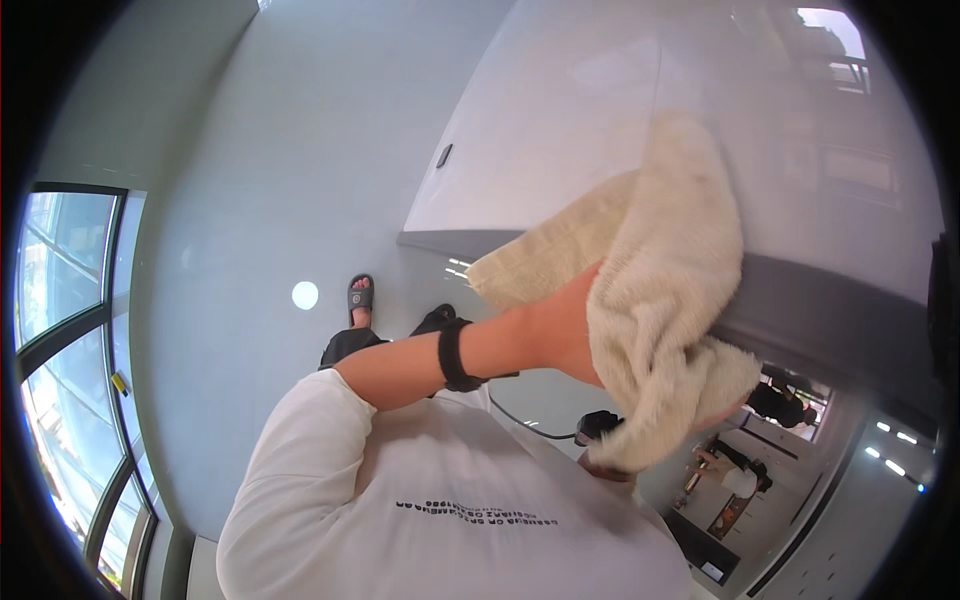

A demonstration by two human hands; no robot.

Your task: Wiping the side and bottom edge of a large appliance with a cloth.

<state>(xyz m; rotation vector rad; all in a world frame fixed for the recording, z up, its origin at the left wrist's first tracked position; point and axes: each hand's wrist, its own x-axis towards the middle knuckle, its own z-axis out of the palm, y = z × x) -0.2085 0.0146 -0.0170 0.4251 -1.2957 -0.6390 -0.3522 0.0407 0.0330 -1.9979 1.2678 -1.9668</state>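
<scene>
A cream plush cloth [667,247] hangs in loose folds in front of me, and its upper end is blurred over a glossy white surface [555,127]. My left hand [576,337] reaches across from the left and is shut on the cloth, with its fingers hidden in the folds. A black band [451,356] circles that forearm. Only a little skin of my right hand [724,417] shows below the cloth's lower right part. The rest of it is covered, so its grip cannot be made out. Near the right forearm sits a black device [596,427] with a cable.
The white surface has a grey front edge [810,292] and a small dark piece [445,156] on its left side. Windows [71,360] line the left wall. Two people [739,480] are farther off at lower right, near shelves. My sandalled foot [361,300] stands on the grey floor.
</scene>
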